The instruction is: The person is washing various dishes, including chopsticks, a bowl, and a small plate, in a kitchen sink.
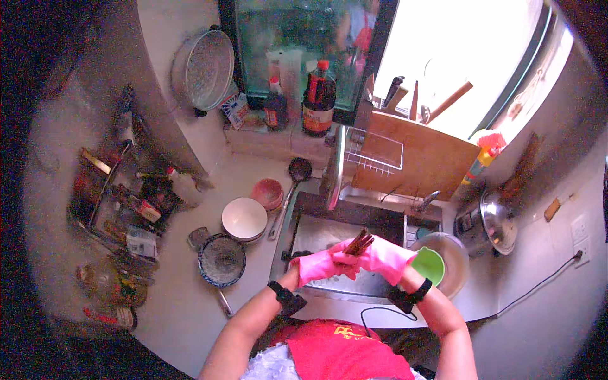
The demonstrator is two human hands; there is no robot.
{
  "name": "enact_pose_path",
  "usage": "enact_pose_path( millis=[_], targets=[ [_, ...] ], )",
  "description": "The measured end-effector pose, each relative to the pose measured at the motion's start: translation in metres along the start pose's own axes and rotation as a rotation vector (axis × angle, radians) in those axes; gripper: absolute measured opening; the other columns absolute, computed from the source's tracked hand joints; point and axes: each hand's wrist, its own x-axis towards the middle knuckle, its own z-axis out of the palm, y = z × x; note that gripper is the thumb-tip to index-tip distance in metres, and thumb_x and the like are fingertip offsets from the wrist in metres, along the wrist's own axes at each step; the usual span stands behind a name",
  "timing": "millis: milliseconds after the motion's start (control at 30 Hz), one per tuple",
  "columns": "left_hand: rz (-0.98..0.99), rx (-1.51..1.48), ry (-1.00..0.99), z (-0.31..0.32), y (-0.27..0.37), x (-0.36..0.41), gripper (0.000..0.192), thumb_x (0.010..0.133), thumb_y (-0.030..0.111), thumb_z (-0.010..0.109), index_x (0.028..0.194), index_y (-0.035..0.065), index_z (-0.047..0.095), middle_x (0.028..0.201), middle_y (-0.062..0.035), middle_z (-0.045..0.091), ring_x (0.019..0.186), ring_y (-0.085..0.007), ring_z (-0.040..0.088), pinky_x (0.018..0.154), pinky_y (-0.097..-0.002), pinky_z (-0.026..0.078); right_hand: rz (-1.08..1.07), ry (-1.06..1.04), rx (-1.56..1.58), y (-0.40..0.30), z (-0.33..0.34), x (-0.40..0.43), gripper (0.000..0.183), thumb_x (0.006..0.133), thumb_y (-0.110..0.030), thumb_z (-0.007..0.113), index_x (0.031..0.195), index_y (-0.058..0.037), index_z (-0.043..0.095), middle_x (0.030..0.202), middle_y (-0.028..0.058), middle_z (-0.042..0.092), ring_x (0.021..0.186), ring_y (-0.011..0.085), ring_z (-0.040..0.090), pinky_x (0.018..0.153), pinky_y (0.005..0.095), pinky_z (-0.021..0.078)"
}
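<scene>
Pink rubber gloves cover both hands above the metal sink. My left hand and my right hand meet around a bundle of dark brown chopsticks, whose ends stick up between the gloves. The fingers overlap, and part of the bundle is hidden by them. Beside my right wrist, a green bowl rests in a larger translucent basin at the sink's right side. A black band sits on each wrist.
Left of the sink lie a ladle, a white bowl, a pink bowl and a small pan. Behind stand a cutting board and sauce bottles. A lidded pot is at right, near a cable.
</scene>
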Motion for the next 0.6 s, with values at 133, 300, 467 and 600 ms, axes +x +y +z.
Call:
enact_pose_path(
  millis=[133, 300, 467, 600],
  targets=[
    [0.041, -0.089, -0.102, 0.016, 0.021, -0.002, 0.063, 0.091, 0.002, 0.066, 0.148, 0.0128, 0.039, 0.119, -0.0050, 0.060, 0.100, -0.0147, 0.059, 0.088, -0.0341, 0.054, -0.039, 0.092, -0.026, -0.010, 0.008, -0.009, 0.024, 0.095, -0.031, 0.067, 0.094, -0.0069, 0.071, 0.071, 0.0005, 0.063, 0.059, 0.0097, 0.055, 0.053, 0.0273, 0.0446],
    [0.084, 0.689, -0.021, -0.005, 0.005, -0.003, 0.079, 0.080, 0.031, 0.078, 0.148, 0.0132, 0.043, 0.133, -0.0130, 0.060, 0.111, -0.0262, 0.060, 0.097, -0.0387, 0.047, -0.215, 0.145, -0.439, -0.013, 0.001, -0.012, 0.021, 0.095, -0.026, 0.066, 0.100, -0.0073, 0.071, 0.078, 0.0077, 0.069, 0.069, 0.0155, 0.064, 0.065, 0.0305, 0.0528],
    [-0.157, 1.478, 0.296, -0.009, 0.017, -0.033, 0.072, 0.080, 0.038, 0.076, 0.139, 0.0068, 0.050, 0.126, -0.0222, 0.061, 0.115, -0.0385, 0.058, 0.097, -0.0446, 0.047, -0.221, 0.280, -0.644, -0.077, -0.036, -0.036, 0.020, 0.093, -0.027, 0.067, 0.101, -0.0096, 0.073, 0.086, 0.0135, 0.072, 0.071, 0.0228, 0.069, 0.068, 0.0351, 0.0558],
    [-0.074, 1.281, 0.410, -0.028, -0.022, -0.045, 0.066, 0.085, 0.041, 0.070, 0.138, 0.0054, 0.052, 0.127, -0.0238, 0.060, 0.117, -0.0415, 0.056, 0.101, -0.0464, 0.045, -0.198, 0.458, -0.432, -0.120, -0.097, -0.037, 0.022, 0.095, -0.029, 0.065, 0.097, -0.0087, 0.071, 0.078, 0.0099, 0.069, 0.068, 0.0187, 0.065, 0.065, 0.0360, 0.0532]
  ],
)
